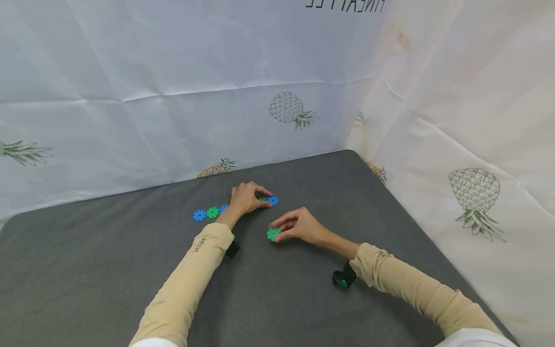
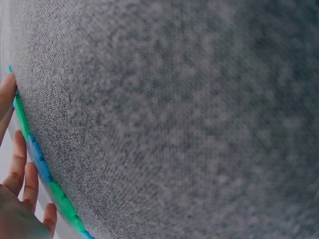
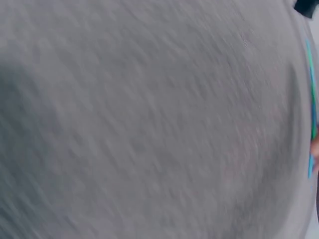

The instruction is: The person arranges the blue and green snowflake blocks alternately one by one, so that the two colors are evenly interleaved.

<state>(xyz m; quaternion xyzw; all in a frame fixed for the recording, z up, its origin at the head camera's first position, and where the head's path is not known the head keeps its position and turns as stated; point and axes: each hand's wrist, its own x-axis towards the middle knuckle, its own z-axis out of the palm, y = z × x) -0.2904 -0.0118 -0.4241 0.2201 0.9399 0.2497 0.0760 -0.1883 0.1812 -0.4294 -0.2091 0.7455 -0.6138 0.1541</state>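
A row of flat, notched plastic discs lies on the dark grey table in the head view. A blue disc [image 1: 199,215] marks its left end, beside a green disc [image 1: 212,212] and another blue disc [image 1: 223,208]. My left hand [image 1: 246,197] reaches over the row, partly hiding it, and pinches the blue disc [image 1: 272,200] at the right end between thumb and finger. Nearer to me, my right hand [image 1: 303,226] holds a loose green disc [image 1: 273,234] by its edge. In the left wrist view, alternating green [image 2: 65,206] and blue discs run past the left fingers [image 2: 18,162].
The grey cloth-covered table [image 1: 108,270] meets a white pineapple-print curtain [image 1: 173,125] at the back and another curtain side [image 1: 451,120] on the right. Dark wrist devices [image 1: 344,275] hang under both sleeves. The right wrist view shows mostly cloth, with discs [image 3: 312,89] along its right edge.
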